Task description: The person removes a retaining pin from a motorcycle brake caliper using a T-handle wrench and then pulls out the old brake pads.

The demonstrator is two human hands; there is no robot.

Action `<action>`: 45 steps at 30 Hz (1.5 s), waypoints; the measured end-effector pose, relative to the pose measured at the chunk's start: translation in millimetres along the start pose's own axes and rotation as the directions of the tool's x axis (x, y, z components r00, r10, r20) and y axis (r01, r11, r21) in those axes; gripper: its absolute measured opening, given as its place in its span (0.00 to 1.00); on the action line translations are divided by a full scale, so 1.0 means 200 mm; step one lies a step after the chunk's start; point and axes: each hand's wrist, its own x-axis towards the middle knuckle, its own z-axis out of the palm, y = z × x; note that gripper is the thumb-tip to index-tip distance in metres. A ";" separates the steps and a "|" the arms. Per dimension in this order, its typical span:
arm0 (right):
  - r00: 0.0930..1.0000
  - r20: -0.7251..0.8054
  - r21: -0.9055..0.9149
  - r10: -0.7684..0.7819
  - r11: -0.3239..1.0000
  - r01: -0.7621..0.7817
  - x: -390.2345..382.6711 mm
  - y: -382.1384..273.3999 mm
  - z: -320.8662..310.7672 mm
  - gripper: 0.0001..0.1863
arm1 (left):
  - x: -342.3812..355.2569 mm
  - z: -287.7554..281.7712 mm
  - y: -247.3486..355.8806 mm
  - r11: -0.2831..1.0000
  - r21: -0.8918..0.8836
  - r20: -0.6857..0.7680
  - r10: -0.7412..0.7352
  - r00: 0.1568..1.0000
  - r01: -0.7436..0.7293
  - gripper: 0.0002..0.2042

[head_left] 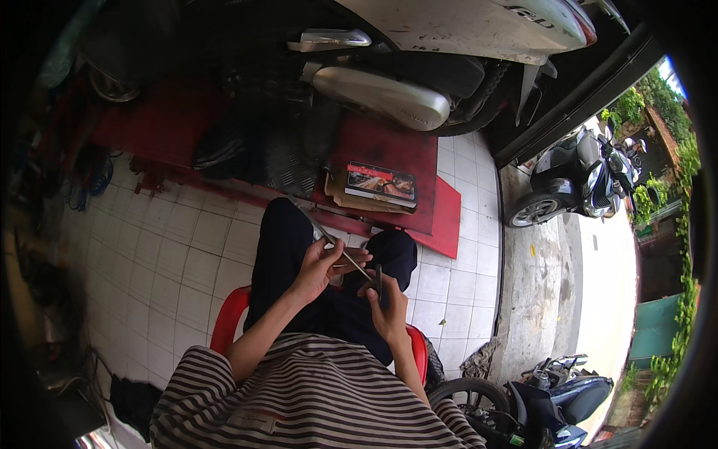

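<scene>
A long thin metal T-handle wrench (348, 258) slants across my lap, its far end pointing up and left toward the red platform. My left hand (320, 271) has its thumb pressed on the shaft about midway, with the other fingers stretched out beneath it. At the near end, my right hand (387, 310) is closed around the dark crossbar (378, 280). Both hands are above my knees, in dark trousers (278, 251).
Ahead, a scooter (385, 96) stands on a red platform (389, 142). A flat printed box (380, 184) lies on cardboard there. I sit on a red chair (226, 318) over white floor tiles (172, 277). More motorbikes (576, 179) stand at right.
</scene>
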 end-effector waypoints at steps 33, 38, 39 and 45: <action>0.736 -0.016 -0.582 -0.676 0.605 0.543 1.13 -0.95 -0.64 0.12 | 0.36 0.81 1.01 -0.273 0.592 0.616 0.761 0.206 -0.758 0.16; 0.787 0.070 -0.571 -0.614 0.622 0.536 1.23 -0.65 -0.56 0.11 | 0.42 0.67 0.94 -0.355 0.660 0.673 0.670 0.312 -0.662 0.08; 0.765 0.099 -0.581 -0.636 0.588 0.564 1.25 -0.57 -0.52 0.11 | 0.47 0.59 0.90 -0.410 0.688 0.692 0.621 0.369 -0.599 0.09; 0.824 0.167 -0.588 -0.541 0.617 0.524 1.23 -0.19 -0.36 0.12 | 0.66 0.32 0.68 -0.294 0.777 0.623 0.484 0.615 -0.556 0.06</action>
